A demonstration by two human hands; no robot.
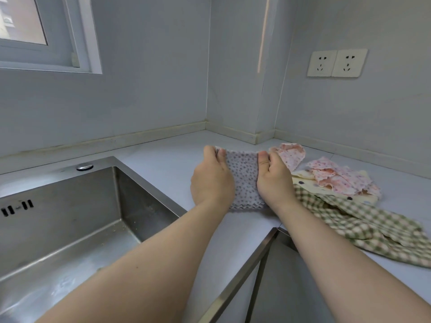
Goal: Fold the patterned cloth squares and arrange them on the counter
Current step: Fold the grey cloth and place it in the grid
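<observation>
From the head view: one small grey-purple cloth (243, 183) with lots of tiny dark dots and a zigzag bottom edge, seemingly doubled over. Stretched flat between two hands, low over the pale surface (163, 164), near the back corner.

Pinched on its left side by the left hand (212, 183), fingers (209, 152) curled over the top edge, thumb on the front. Pinched on its right side by the right hand (275, 183) in the same way, thumb on the front, fingers tucked behind.

Just to the right, a loose pile on the same surface:
- Two pink ones with little flowers: a pink flowery cloth (291, 156) just behind the right hand, and a crumpled pink cloth (338, 180) on top of the pile.
- One cream cloth (299, 180) with big dark dots, under the crumpled pink cloth.
- One green checked cloth (363, 226), the biggest, at the front of the pile.

Five cloths in all.

To the left, one shiny metal sink (144, 206). On the right wall, two white sockets (323, 63) side by side. Up in the left corner, one window (77, 43).
</observation>
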